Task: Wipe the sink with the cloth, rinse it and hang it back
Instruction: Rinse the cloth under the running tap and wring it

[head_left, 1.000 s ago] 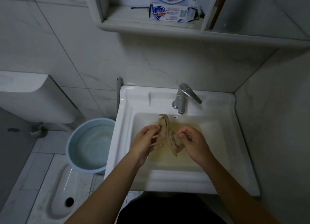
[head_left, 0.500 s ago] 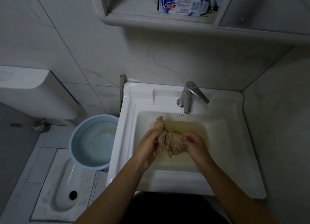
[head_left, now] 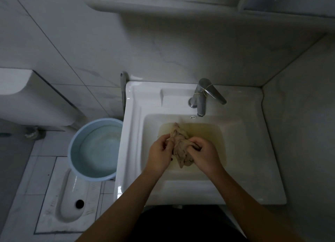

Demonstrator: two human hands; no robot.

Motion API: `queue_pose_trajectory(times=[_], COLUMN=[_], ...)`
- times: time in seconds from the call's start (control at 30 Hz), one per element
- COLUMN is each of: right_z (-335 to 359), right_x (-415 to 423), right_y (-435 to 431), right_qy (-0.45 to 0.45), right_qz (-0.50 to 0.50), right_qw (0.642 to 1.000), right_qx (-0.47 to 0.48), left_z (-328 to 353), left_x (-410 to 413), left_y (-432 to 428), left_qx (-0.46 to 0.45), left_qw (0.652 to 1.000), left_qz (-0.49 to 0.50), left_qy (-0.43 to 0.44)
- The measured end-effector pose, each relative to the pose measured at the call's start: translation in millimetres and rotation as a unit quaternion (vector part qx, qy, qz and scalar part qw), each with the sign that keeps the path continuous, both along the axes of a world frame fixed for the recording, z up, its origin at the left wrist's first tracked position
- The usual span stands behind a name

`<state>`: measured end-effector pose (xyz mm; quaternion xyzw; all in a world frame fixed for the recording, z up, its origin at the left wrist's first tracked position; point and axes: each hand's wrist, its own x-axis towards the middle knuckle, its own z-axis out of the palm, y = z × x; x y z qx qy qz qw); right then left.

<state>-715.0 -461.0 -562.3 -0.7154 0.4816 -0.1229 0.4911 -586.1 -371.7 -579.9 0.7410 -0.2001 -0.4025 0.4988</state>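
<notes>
A crumpled beige cloth hangs bunched over the basin of the white sink, which holds shallow yellowish water. My left hand grips the cloth's left side. My right hand grips its right side. Both hands sit close together above the water, with the cloth's upper end poking out toward the chrome tap. No water stream shows at the spout.
A light blue bucket with water stands on the floor left of the sink, beside a white squat toilet. A cistern juts from the left wall. A shelf with a soap pack overhangs the sink.
The cloth has been gathered tighter between my hands, which have drawn closer together over the water. The camera has tilted downward.
</notes>
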Motion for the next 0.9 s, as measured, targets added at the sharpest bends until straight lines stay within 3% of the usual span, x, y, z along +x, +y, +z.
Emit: queue_pose_trajectory(times=[0.07, 0.13, 0.17, 0.23, 0.37, 0.47, 0.53, 0.63, 0.73, 0.8, 0.9], right_z=[4, 9, 12, 15, 17, 19, 22, 24, 22, 23, 20], right_x=[-2, -4, -5, -7, -12, -16, -19, -27, -39, -47, -55], right_y=[0, -3, -6, -14, -23, -26, -27, -35, -50, -56, -56], right_qy=[-0.008, -0.016, -0.019, -0.011, 0.017, 0.024, 0.02, 0.006, 0.009, 0.001, -0.009], right_qz=[-0.017, -0.02, -0.01, 0.025, 0.025, -0.007, 0.002, -0.018, -0.066, -0.069, 0.008], right_qw=[0.999, 0.999, 0.999, 0.998, 0.996, 0.994, 0.994, 0.994, 0.991, 0.991, 0.998], right_qx=[-0.029, -0.041, -0.043, -0.049, -0.088, -0.104, -0.105, -0.108, -0.113, -0.116, -0.068], left_z=[-3, -1, 2, 7, 3, 1, 6, 13, 19, 26, 44], left_x=[2, 5, 7, 9, 11, 14, 13, 18, 34, 34, 27], left_y=[0, 0, 0, -1, -8, -11, -9, -9, -9, -7, -12], left_qx=[0.029, 0.036, 0.034, 0.025, 0.017, 0.036, 0.018, -0.022, -0.026, -0.043, -0.103], left_qw=[0.998, 0.983, 0.972, 0.972, 0.999, 0.982, 0.978, 0.993, 0.957, 0.931, 0.902], left_qz=[0.045, 0.081, 0.076, 0.03, -0.018, -0.056, -0.025, 0.101, 0.23, 0.245, 0.211], left_qy=[0.04, 0.163, 0.218, 0.232, 0.039, -0.178, -0.209, -0.062, 0.174, 0.269, 0.362])
